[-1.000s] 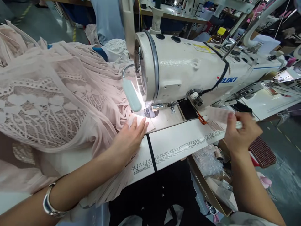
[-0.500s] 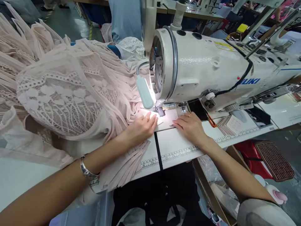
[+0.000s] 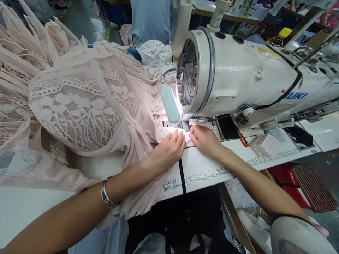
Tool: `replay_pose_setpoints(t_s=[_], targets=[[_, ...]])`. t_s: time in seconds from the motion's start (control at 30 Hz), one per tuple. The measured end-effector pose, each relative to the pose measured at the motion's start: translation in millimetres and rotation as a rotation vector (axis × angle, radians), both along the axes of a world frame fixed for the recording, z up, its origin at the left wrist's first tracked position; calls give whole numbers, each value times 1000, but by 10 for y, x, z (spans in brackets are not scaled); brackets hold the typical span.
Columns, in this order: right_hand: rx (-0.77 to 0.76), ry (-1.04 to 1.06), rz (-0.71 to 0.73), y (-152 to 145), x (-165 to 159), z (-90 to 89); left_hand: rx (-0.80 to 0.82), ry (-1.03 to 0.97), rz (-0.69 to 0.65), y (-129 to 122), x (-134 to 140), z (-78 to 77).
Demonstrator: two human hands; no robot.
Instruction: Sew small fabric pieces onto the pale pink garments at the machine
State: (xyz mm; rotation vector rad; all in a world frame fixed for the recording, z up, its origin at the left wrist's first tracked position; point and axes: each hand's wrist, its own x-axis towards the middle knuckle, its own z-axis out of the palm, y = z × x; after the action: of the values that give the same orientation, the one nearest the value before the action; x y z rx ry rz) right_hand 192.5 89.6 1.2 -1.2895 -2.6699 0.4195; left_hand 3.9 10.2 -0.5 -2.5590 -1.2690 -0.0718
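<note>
My left hand (image 3: 171, 147) rests at the front of the sewing machine's needle area, fingers close together and curled on a pale pink fabric piece (image 3: 166, 132). Its thumb is hidden. Just to the right, my right hand (image 3: 206, 140) pinches the same fabric at its right end, thumb and index finger together. The hands almost touch. Right behind the fingertips are the presser foot and needle area of the sewing machine (image 3: 225, 70), partly covered by the fingers. A small pale green lamp (image 3: 170, 104) lights the fabric from the left.
A large heap of pale pink lace garments (image 3: 76, 102) fills the table's left side. Fabric strips (image 3: 144, 197) hang over the front edge. To the right lie a black phone (image 3: 228, 127), orange-handled snips (image 3: 243, 139) and a stack of fabric pieces (image 3: 266, 145). An open carton (image 3: 233, 215) stands below.
My right hand has moved left to the fabric beside my left hand and now pinches it. The fabric under the foot has shifted. The whole view has swung slightly left.
</note>
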Motion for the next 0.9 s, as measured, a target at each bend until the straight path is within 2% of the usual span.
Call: replay_pose_setpoints(t_s=[0.07, 0.17, 0.23, 0.3, 0.37, 0.47, 0.6, 0.73, 0.83, 0.9], targets=[[-78, 105, -61, 30, -79, -27, -31, -98, 66, 38, -55, -33], [-142, 220, -132, 56, -136, -58, -46, -346, 191, 45, -122, -114], [-153, 259, -147, 53, -135, -72, -25, -454, 144, 12, -124, -162], [-156, 279, -153, 43, -123, -77, 11, -438, 33, -37, -93, -185], [-159, 292, -160, 33, -120, -74, 40, -355, -23, -78, -51, -179], [-158, 298, -166, 27, -137, -61, 36, -247, -1, -96, -9, -149], [-145, 290, -156, 32, -139, -73, 57, -201, 0, -66, 0, -155], [-28, 330, -94, 13, -43, -137, 111, -230, -26, -29, -5, -210], [152, 347, 78, -34, 36, -167, 103, -278, -17, -19, -7, -206], [272, 267, 187, -76, 48, -160, 93, -293, 49, -22, -1, -171]])
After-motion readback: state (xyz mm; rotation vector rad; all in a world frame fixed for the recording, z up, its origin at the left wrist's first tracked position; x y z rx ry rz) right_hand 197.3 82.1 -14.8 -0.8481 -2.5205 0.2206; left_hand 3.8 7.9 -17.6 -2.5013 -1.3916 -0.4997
